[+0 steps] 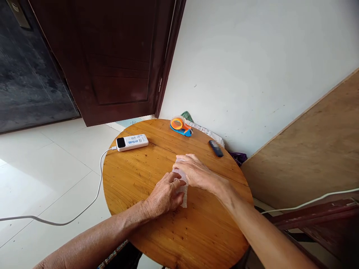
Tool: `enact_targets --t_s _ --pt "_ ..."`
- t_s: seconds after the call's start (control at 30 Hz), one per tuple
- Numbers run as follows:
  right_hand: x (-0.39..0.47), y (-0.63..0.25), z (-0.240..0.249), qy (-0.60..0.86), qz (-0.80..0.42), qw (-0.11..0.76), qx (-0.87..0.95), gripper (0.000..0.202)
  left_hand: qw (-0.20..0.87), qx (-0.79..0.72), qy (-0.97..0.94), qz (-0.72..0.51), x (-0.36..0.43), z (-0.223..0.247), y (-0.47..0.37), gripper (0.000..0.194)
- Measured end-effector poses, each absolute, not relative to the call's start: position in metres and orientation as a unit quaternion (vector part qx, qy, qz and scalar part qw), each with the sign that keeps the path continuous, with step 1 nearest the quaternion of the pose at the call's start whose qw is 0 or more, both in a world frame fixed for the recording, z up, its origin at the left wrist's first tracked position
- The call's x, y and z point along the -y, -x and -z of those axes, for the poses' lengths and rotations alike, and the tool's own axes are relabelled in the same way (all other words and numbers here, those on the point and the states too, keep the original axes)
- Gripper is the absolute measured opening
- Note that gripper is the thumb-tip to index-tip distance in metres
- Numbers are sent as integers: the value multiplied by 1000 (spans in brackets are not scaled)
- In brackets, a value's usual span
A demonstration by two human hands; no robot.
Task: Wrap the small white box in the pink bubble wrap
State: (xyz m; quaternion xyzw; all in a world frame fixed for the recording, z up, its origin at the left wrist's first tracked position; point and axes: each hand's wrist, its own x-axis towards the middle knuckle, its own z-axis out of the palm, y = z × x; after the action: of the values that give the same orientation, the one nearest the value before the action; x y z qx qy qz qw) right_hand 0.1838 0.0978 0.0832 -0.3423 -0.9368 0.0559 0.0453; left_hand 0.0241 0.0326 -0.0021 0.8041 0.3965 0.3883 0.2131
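Observation:
A thin, whitish translucent sheet [184, 198], perhaps tissue or plastic, lies as a narrow strip near the middle of the round wooden table. My left hand [166, 192] rests over its left edge, fingers bent onto it and thumb nearer me. Across the far end of the strip, my right hand [193, 170] has its fingers curled over the sheet. Both hands hold it down against the wood and hide much of it. The near end shows a wrinkled edge below my left fingertips.
On the round table [134, 186] are a white device [137, 142] with a cable [97, 198] trailing left, an orange-and-blue tape dispenser [181, 125] and a dark, partly blurred object [215, 148]. A white wall and a wooden panel [308, 157] stand beyond and right.

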Motion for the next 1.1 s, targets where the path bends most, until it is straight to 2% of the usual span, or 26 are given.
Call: enact_targets --t_s 0.03,0.1,0.17,0.23,0.3,0.37,0.43,0.5,0.57,0.63,0.9,1.03,1.1 --pt "-107 -182 -82 333 -52 5 942 10 211 -395 -805 -388 -33 2 -24 34" --pt "-128 -188 -80 337 -36 -39 940 21 214 -392 -808 -383 -33 2 -24 32" --pt "-148 -203 -85 376 8 -37 926 25 223 -392 -809 -376 -32 0 -23 32" --pt "-161 -222 -95 426 77 6 902 26 232 -396 -807 -372 -32 -1 -23 32" --pt "-159 -237 -106 514 125 104 842 40 238 -402 -802 -372 -31 -2 -23 32" --pt "-144 -246 -109 617 62 192 761 39 244 -403 -799 -373 -31 -2 -24 32" --pt "-122 -247 -102 697 -137 212 671 24 246 -405 -796 -376 -30 -2 -24 32" --pt "-101 -242 -85 711 -247 189 631 15 242 -409 -794 -380 -30 -2 -25 33" --pt "-89 -233 -66 707 -400 237 533 17 234 -411 -794 -380 -31 -2 -25 33" --pt "-86 -223 -52 682 -465 288 485 20 226 -410 -798 -380 -31 -3 -24 34" --pt "-104 -202 -38 584 -504 397 497 37 197 -400 -822 -355 -30 -8 -21 35" --pt "-97 -196 -38 508 -490 482 519 35 235 -391 -813 -362 -33 -8 -19 29" --pt "-89 -194 -40 497 -472 490 538 31 250 -388 -807 -368 -34 -6 -19 29"
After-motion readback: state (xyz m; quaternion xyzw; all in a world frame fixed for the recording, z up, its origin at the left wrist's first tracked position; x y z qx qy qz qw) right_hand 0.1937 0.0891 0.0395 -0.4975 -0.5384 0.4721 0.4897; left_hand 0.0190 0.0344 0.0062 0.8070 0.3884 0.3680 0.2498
